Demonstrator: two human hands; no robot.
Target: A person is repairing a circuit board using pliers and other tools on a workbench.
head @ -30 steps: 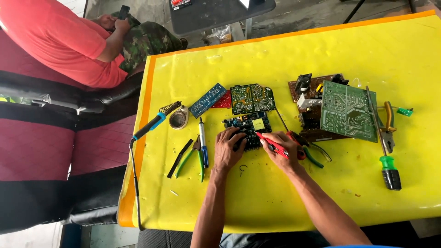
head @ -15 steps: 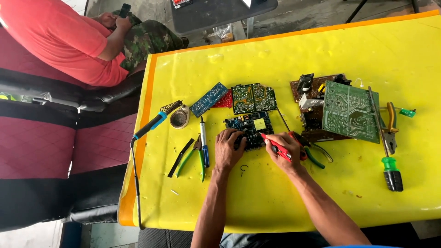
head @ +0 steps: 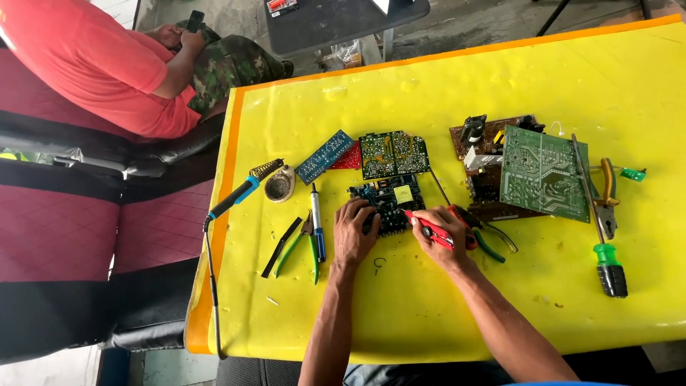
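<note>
Board (head: 389, 202): steadied flat by left hand (head: 355, 233), fingers clamped on its edge.
Right hand (head: 437, 236): closed around red tool (head: 429, 230), tip kept at board's right edge.

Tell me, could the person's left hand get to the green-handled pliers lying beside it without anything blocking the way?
Probably yes. The left hand rests on the dark circuit board, and the green-handled pliers lie just to its left on the yellow table. Only a blue-handled tool lies between them, flat and low, so the hand could pass over it.
</note>
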